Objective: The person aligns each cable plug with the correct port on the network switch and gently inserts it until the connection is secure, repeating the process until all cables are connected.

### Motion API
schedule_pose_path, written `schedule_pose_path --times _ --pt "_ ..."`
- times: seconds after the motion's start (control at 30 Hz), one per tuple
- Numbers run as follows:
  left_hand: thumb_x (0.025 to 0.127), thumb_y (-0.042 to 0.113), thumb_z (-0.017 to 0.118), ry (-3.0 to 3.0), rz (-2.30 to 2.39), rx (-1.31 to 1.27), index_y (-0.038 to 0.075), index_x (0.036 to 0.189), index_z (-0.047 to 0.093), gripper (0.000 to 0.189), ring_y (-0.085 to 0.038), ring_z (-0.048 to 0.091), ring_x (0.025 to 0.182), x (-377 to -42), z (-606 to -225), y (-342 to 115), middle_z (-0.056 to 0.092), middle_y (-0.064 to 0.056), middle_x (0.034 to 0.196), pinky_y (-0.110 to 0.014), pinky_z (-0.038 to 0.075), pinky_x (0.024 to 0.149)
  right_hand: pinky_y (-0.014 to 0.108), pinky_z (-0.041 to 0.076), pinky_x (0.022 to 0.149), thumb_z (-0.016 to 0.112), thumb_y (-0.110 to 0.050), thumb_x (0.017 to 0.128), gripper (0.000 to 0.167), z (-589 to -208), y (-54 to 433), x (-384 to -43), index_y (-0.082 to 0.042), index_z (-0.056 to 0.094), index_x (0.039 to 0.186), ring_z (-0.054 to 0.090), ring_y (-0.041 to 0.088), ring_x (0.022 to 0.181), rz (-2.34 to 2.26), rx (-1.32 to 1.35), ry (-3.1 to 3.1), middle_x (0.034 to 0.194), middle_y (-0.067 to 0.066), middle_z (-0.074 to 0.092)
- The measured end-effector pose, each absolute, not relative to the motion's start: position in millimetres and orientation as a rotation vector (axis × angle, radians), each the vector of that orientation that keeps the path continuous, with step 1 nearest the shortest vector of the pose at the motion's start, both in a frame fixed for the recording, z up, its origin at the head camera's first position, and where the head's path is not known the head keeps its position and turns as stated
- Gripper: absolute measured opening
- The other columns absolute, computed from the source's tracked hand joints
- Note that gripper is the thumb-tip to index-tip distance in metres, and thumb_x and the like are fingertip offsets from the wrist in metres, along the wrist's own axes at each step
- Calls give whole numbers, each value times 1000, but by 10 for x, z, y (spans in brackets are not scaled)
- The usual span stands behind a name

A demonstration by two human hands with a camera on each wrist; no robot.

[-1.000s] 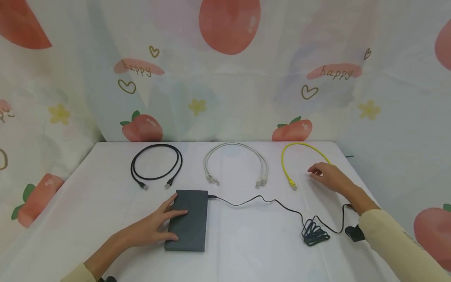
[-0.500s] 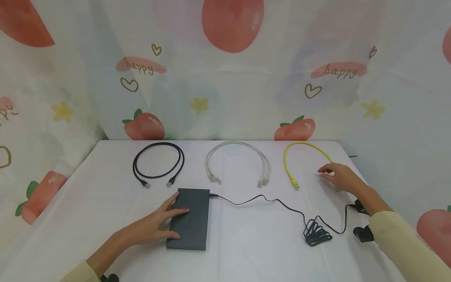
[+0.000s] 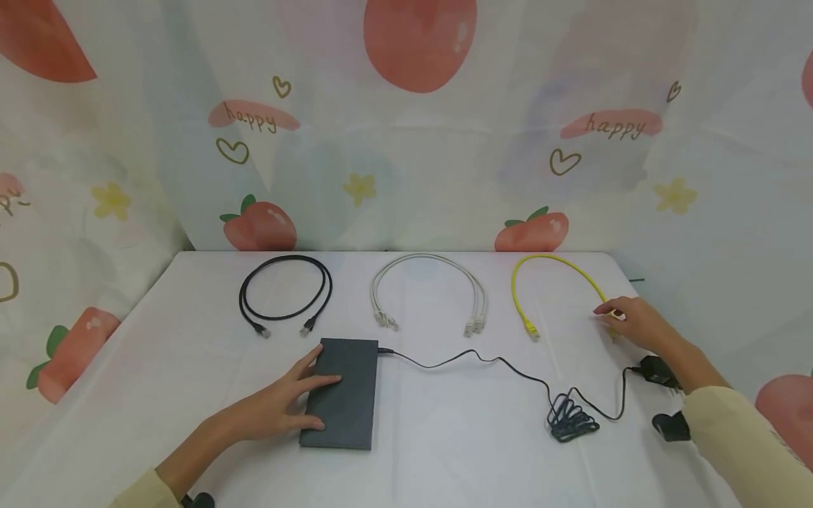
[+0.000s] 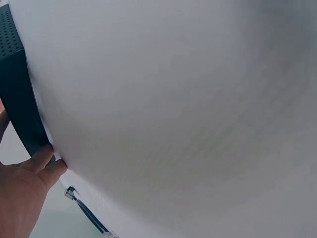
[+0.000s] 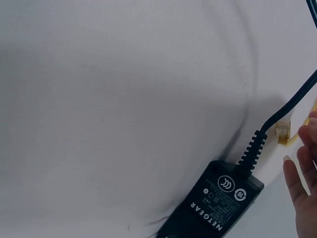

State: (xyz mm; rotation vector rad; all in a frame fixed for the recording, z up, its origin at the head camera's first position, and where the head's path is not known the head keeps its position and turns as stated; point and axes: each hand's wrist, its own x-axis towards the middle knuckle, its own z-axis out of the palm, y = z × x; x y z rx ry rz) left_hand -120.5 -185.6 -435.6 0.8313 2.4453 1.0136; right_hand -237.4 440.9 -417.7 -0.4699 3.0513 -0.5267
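In the head view my left hand (image 3: 276, 407) rests with spread fingers on a flat dark grey network device (image 3: 346, 395). Vent holes show on the device's side in the left wrist view, where fingertips touch its edge. My right hand (image 3: 644, 324) is over the right end of a yellow network cable (image 3: 524, 307), its fingertips right at the cable and partly covering it. In the right wrist view the fingers (image 5: 292, 181) are beside the cable's clear connector (image 5: 283, 133), one finger set apart from the others. The cable's other plug lies on the white table.
A black network cable (image 3: 279, 321) lies coiled at the back left, with grey cables (image 3: 381, 293) to its right. A thin power cord (image 3: 438, 365) runs from the device through a tied bundle (image 3: 568, 423) to a NETGEAR power adapter (image 5: 208, 203). Patterned cloth (image 3: 406, 183) stands behind the table.
My right hand has moved to the right, from inside the yellow loop to the cable's right end, where the plug now shows under the fingers. The left hand stays on the device.
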Motion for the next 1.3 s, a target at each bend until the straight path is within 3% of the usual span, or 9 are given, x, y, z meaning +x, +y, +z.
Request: schedule_pose_path --times 0.27,0.5,0.73,1.07,1.3 --pt "83 46 68 2441 1007 823 22 142 44 67 -41 8 138 -1215 -4354 -1850 -3 -14 156 -59 30 98 50 47 72 61 5 86 15 -4251 4543 -2359 8 67 99 55 40 89 -516 -459 3048 98 25 61" --pt "83 47 67 2452 994 828 22 142 44 67 -42 10 138 -1208 -4347 -1852 -2 -14 156 -58 32 97 42 46 65 56 7 87 19 -4274 4581 -2344 8 66 102 50 35 85 -514 -334 3010 96 23 58" --pt "83 47 67 2449 994 836 23 142 44 67 -42 13 137 -1211 -4339 -1854 -2 -14 155 -58 32 97 51 48 72 56 11 85 22 -4300 4583 -2272 5 66 104 52 41 90 -524 -329 2976 98 23 56" --pt "83 48 67 2447 994 823 23 142 44 68 -42 11 138 -1211 -4367 -1859 -2 -13 156 -59 32 97 53 47 74 60 3 86 19 -4284 4461 -2199 1 67 103 52 42 92 -539 -351 2982 98 22 55" --pt "83 47 67 2465 996 836 23 141 45 67 -43 11 137 -1216 -4367 -1861 -1 -13 156 -59 33 96 45 45 69 62 -3 86 15 -4305 4414 -2189 -1 69 99 50 33 85 -521 -350 2997 95 18 54"
